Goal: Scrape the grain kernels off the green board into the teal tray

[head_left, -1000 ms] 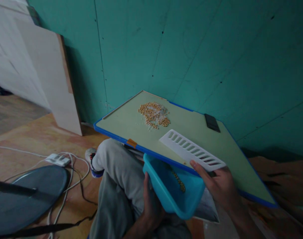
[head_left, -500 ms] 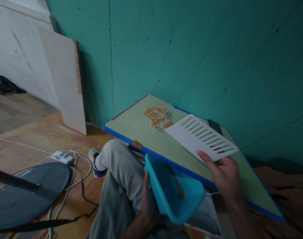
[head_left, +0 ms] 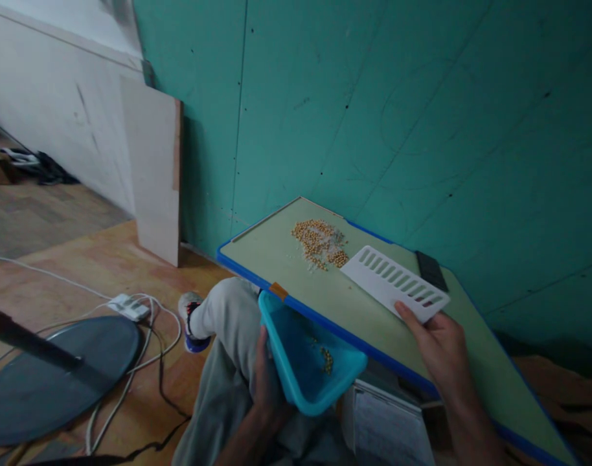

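My left hand (head_left: pixel 269 382) grips the near side of a blue plastic basin (head_left: pixel 298 382), which is tilted below the table's front edge. A few yellowish beans (head_left: pixel 326 360) lie inside it. In my right hand (head_left: pixel 439 343) is a flat white slotted plastic plate (head_left: pixel 374 285), held between thumb and fingers. Its far corner lies close to a pile of soybeans (head_left: pixel 315 243) mixed with small whitish grains on the light green tabletop (head_left: pixel 320 291). Part of my left hand's fingers is hidden behind the basin.
A dark flat object (head_left: pixel 431 270) lies at the table's back edge against the green wall (head_left: pixel 354 129). An orange patch (head_left: pixel 278 290) marks the blue table rim. On the floor to the left are a power strip (head_left: pixel 129 307), cables and a round grey base (head_left: pixel 57 382).
The basin has shifted left along the table edge, and the beans in it have gathered into a smaller cluster. The white plate has tipped flatter over the tabletop. The view has turned slightly left.
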The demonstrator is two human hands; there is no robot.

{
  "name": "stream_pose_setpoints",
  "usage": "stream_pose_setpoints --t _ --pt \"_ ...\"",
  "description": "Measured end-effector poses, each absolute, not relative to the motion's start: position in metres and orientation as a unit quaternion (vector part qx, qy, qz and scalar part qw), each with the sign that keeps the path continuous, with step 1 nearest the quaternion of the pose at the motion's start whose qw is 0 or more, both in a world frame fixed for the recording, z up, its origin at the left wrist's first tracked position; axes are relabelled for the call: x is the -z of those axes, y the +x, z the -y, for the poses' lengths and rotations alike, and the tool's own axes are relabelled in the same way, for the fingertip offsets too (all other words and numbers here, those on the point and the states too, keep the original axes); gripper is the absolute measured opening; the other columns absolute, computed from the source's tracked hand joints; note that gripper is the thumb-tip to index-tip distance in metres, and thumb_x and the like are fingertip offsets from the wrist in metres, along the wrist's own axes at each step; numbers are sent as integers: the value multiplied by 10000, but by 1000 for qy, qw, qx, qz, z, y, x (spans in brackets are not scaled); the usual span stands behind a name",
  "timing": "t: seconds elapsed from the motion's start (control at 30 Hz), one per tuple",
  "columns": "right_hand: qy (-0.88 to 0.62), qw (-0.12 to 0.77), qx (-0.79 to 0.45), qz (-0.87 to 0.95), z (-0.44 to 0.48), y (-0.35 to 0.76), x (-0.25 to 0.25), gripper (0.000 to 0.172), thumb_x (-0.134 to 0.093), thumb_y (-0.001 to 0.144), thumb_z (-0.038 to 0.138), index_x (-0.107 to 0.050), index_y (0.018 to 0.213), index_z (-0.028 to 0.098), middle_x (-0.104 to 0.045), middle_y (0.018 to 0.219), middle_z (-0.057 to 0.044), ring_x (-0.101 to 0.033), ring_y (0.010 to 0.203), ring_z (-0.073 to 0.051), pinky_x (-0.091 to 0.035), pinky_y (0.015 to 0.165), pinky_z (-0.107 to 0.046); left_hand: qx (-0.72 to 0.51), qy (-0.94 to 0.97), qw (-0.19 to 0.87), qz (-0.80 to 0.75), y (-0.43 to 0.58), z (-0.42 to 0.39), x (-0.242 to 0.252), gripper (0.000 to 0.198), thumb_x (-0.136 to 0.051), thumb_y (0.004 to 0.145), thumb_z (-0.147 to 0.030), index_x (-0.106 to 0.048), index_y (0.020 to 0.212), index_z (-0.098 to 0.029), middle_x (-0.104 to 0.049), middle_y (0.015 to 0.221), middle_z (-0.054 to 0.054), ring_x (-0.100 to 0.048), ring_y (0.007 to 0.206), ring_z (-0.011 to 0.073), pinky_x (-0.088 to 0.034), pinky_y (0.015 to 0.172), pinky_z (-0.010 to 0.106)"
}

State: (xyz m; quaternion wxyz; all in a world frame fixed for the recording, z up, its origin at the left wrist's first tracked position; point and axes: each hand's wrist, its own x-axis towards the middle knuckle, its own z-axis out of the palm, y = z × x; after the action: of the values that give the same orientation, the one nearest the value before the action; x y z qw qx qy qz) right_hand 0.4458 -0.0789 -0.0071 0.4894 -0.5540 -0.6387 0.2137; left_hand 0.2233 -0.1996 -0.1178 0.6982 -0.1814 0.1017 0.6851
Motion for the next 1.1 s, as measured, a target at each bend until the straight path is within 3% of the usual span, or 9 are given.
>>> stream_pose_setpoints --t 0.07,0.2,0.4,0.7,0.97,1.1 --pt "-560 475 -224 641 78 445 7 438 -927 727 575 -893 898 173 -881 991 -150 -858 922 -389 -706 801 -470 -676 -161 712 -102 225 198 120 479 -608 1061 -568 -922 936 -229 -882 914 133 -765 1284 386 -507 1239 571" --pt "-560 452 -256 645 80 445 6 482 -932 710 594 -900 943 174 -879 1072 -159 -850 1028 -422 -686 945 -552 -669 -143 718 -125 228 195 127 538 -585 1053 -635 -912 1079 -208 -880 1153 163 -694 1403 396 -479 1258 595" --pt "-515 421 -274 694 86 444 4 419 -919 772 580 -910 971 211 -879 1116 -142 -849 1070 -403 -669 1023 -557 -666 -148 717 -140 228 197 130 513 -629 1024 -647 -914 1085 -225 -881 1184 113 -627 1482 406 -408 1294 621" --pt "-448 362 -263 774 95 442 0 285 -864 858 501 -932 987 256 -884 1073 -108 -868 1016 -364 -704 969 -483 -665 -121 726 -129 229 201 133 534 -616 1035 -662 -906 1126 -223 -883 1175 93 -605 1498 412 -290 1313 674" --pt "-414 350 -266 797 98 442 -1 237 -826 904 461 -933 1003 274 -884 1070 -87 -871 1010 -354 -708 972 -476 -673 -114 716 -146 229 200 134 543 -593 1047 -666 -909 1121 -232 -886 1154 55 -610 1500 364 -239 1357 563" --pt "-410 345 -261 803 98 444 -1 231 -827 905 453 -932 1007 273 -884 1062 -86 -873 993 -349 -715 954 -460 -662 -94 738 -89 229 197 135 665 -562 1037 -718 -854 1294 -179 -835 1336 95 -593 1515 370 -262 1347 537"
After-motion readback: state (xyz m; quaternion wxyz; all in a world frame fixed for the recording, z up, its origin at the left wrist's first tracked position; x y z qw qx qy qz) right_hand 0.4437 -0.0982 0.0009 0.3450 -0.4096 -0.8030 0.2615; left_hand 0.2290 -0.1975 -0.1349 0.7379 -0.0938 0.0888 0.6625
